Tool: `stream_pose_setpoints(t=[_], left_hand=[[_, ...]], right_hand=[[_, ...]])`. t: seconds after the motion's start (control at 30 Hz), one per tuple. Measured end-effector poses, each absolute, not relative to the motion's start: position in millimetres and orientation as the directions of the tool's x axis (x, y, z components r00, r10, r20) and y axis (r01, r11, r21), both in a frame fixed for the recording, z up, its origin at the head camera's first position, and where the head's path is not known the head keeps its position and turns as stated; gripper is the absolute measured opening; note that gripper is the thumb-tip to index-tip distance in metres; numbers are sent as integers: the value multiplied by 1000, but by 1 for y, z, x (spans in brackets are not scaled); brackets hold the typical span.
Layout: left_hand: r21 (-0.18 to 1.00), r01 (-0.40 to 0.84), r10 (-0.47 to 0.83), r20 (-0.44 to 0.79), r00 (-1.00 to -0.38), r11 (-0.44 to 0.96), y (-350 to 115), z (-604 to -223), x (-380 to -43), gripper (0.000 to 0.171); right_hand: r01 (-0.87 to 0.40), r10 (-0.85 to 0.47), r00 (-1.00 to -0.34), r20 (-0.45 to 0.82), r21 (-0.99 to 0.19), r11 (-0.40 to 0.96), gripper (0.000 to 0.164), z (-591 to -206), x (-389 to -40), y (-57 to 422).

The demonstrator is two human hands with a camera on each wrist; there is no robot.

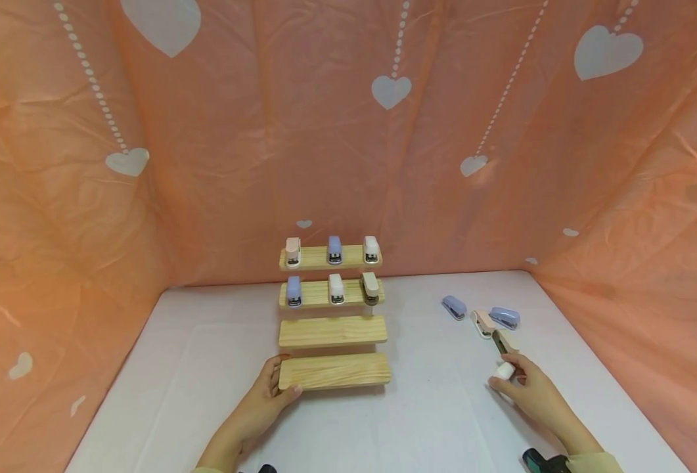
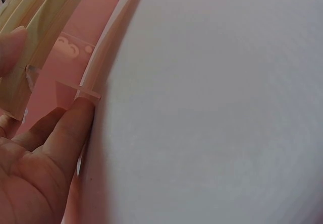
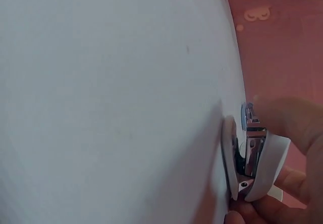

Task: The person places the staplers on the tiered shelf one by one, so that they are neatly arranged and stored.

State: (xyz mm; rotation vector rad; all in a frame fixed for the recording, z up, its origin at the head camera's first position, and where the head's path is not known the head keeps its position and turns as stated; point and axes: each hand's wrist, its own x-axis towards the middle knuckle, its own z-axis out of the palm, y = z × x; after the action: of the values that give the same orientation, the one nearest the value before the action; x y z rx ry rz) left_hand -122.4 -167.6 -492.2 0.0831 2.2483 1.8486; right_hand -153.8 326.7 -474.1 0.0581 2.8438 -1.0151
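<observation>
My left hand [image 1: 261, 402] grips the left end of a stepped wooden display rack, thumb on the front of its lowest tier [image 1: 336, 372]. In the left wrist view, its fingers [image 2: 70, 133] reach under the wood beside a clear support [image 2: 83, 89]. At the right of the table, my right hand [image 1: 530, 387] pinches a small white stapler [image 3: 272, 158], its metal inside showing in the right wrist view. Just beyond the fingers lies a beige and dark stapler [image 1: 504, 341]. A pink stapler [image 1: 483, 323] and two lavender staplers, one left [image 1: 454, 307] and one right [image 1: 505, 317], lie past it.
On the rack's top tier [image 1: 316, 258] stand a pink, a lavender and a white stapler. The second tier [image 1: 315, 294] bears a lavender, a white and a beige one. Orange cloth [image 1: 336, 144] with hearts hangs behind and beside the white table [image 1: 218, 341].
</observation>
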Motion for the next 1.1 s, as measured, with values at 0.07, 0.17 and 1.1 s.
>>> stream_pose_setpoints(t=[0.07, 0.17, 1.1], left_hand=[[974, -102, 188, -141, -972, 202, -167, -493, -122, 68], [975, -100, 187, -138, -973, 197, -167, -493, -122, 67], [980, -100, 212, -136, -968, 171, -167, -493, -123, 69]], right_hand=[[75, -5, -992, -124, -630, 773, 77, -475, -154, 327], [74, -5, -992, -123, -631, 772, 76, -476, -154, 326], [-349, -256, -937, 239, -696, 627, 57, -450, -175, 215]])
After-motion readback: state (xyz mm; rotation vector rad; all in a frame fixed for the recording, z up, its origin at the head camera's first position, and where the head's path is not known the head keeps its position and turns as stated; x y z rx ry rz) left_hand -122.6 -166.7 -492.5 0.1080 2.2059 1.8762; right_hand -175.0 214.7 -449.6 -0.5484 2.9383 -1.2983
